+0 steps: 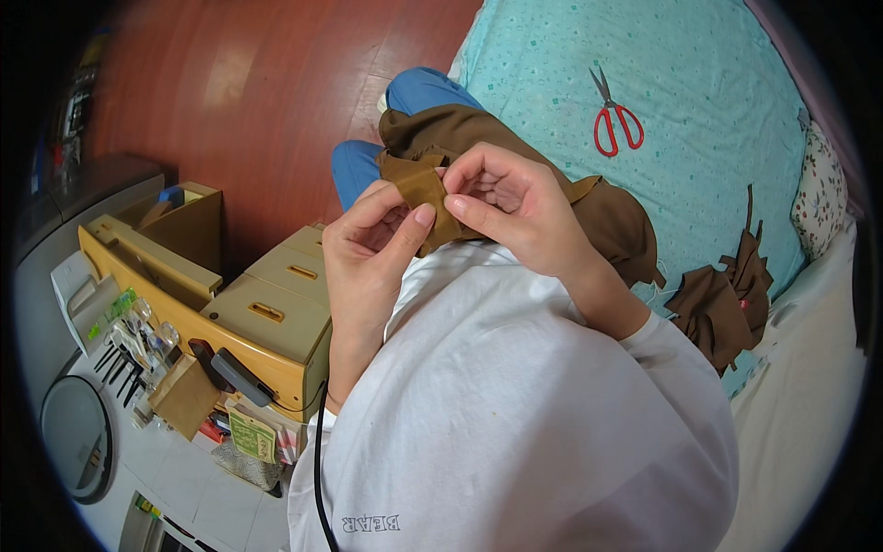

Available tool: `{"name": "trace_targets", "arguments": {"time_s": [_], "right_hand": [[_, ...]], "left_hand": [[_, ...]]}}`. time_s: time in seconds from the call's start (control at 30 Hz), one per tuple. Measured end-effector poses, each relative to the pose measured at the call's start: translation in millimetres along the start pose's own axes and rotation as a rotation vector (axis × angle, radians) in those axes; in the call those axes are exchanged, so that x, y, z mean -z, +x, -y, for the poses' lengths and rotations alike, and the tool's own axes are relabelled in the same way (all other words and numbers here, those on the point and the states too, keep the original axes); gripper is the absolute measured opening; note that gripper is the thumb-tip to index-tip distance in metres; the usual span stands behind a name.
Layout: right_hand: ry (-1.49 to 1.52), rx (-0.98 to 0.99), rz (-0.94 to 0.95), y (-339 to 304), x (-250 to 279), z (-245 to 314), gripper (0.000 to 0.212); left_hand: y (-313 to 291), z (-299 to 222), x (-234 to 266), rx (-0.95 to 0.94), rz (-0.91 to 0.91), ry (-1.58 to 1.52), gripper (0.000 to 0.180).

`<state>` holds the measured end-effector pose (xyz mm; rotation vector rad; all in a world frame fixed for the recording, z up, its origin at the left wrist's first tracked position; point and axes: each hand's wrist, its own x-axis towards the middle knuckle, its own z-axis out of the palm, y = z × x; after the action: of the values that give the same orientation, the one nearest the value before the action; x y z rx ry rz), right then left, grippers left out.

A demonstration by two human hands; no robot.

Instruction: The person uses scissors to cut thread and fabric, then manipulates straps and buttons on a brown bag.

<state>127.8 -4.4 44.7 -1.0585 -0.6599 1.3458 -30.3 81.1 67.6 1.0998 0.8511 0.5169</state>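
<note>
Brown fabric (543, 179) lies across my lap and spreads to the right over the bed's edge. Its lighter, olive-brown edge (425, 195) is raised between my two hands. My left hand (377, 235) pinches this edge between thumb and forefinger. Close beside it, my right hand (501, 198) has its thumb and forefinger pressed together at the cloth's right side. Whether a needle or thread is between those fingertips is too small to tell. Red-handled scissors (618, 124) rest on the bed, beyond my right hand, with their blades slightly apart.
A light blue patterned bedsheet (708, 83) covers the bed. Brown fabric scraps (722, 304) lie at the right, near a floral pillow (819, 189). To the left stand a cream drawer cabinet (276, 304), an open drawer (175, 216) and a round mirror (75, 437). A black cable (320, 469) hangs down my shirt.
</note>
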Motion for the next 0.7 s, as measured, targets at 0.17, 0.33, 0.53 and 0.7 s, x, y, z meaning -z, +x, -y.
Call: {"name": "trace_targets", "arguments": {"time_s": [0.17, 0.33, 0.53, 0.7], "right_hand": [[0.061, -0.030, -0.001, -1, -1, -1, 0.010], [0.005, -0.164, 0.093, -10, 7, 0, 0.011], [-0.243, -0.263, 0.419, -39, 26, 18, 0.010], [-0.190, -0.263, 0.291, -61, 61, 29, 0.013]], "left_hand": [[1, -1, -3, -0.022, 0.004, 0.003, 0.023], [1, 1, -6, 0.006, 0.062, -0.045, 0.061], [6, 42, 43, 0.109, -0.061, -0.491, 0.058], [13, 62, 69, 0.144, -0.126, -0.816, 0.053]]}}
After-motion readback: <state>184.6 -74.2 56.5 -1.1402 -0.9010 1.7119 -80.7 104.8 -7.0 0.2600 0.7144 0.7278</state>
